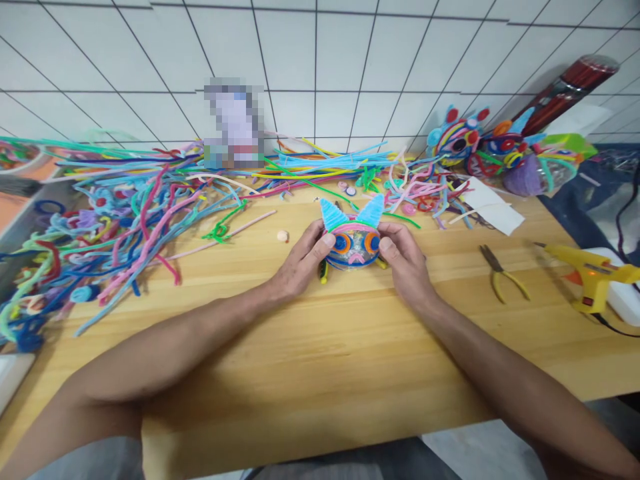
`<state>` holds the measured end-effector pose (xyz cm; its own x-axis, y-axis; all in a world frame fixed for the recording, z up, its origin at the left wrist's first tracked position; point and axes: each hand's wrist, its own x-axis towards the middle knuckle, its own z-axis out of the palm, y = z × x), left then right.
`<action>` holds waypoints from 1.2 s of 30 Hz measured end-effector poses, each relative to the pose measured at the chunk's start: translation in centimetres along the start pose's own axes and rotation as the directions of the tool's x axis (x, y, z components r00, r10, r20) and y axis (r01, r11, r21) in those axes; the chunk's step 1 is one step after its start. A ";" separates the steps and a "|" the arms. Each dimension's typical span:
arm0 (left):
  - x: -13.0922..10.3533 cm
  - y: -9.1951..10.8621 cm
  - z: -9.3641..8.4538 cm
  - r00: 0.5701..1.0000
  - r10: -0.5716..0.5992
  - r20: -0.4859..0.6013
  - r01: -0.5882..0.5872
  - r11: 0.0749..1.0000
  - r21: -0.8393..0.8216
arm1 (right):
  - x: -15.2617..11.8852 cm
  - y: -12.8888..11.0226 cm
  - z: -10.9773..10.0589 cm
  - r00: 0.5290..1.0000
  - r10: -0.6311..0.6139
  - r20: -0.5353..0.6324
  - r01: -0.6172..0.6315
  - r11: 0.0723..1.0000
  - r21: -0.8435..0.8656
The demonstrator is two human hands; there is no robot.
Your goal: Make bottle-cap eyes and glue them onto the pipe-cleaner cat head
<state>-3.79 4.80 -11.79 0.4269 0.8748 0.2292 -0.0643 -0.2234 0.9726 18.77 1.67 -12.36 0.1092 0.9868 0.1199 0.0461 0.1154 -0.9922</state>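
Note:
Between my two hands is a pipe-cleaner animal head (356, 245) with light blue pointed ears, orange and dark blue ring eyes, a pink muzzle and a clear rounded body. My left hand (306, 261) grips its left side, thumb beside one eye. On the opposite side my right hand (407, 259) closes on it, thumb near the other eye. Short yellow and dark pieces stick out below it. A small beige ball (283, 236) lies left of my left hand. Green curled pipe cleaners (219, 231) rest farther left.
Yellow-handled pliers (501, 275) and a yellow glue gun (583, 270) lie at the right. Loose pipe cleaners (145, 220) heap up on the left and along the tiled wall. Finished-looking figures (457, 143), a red flask (570, 93) and white paper (493, 205) occupy the back right.

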 end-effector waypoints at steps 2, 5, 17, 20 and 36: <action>-0.1 -0.3 -0.2 1.000 0.016 0.012 -0.016 1.000 0.001 | -0.1 -0.1 -0.1 1.000 -0.010 0.013 0.010 1.000 0.001; -0.3 -0.9 -0.2 0.999 0.050 -0.006 -0.049 0.999 0.019 | -0.4 -0.3 -0.6 0.998 -0.025 0.051 0.026 0.999 -0.025; -0.1 -2.2 0.1 1.000 0.015 0.018 -0.014 1.000 -0.017 | -1.2 1.4 -2.1 0.977 -0.102 0.188 0.149 0.954 -0.260; 0.1 -2.2 0.0 1.000 0.018 0.022 -0.018 1.000 -0.015 | -1.2 1.4 -1.9 0.976 -0.088 0.198 0.141 0.952 -0.272; 0.2 -2.2 0.3 1.000 0.015 0.010 -0.014 0.998 -0.066 | -1.3 1.1 -1.7 0.981 -0.070 0.180 0.119 0.952 -0.284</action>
<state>-3.32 5.34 -13.90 0.4348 0.8670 0.2435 -0.1295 -0.2074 0.9697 20.40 0.30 -13.58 -0.0743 0.9807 0.1807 0.3384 0.1952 -0.9205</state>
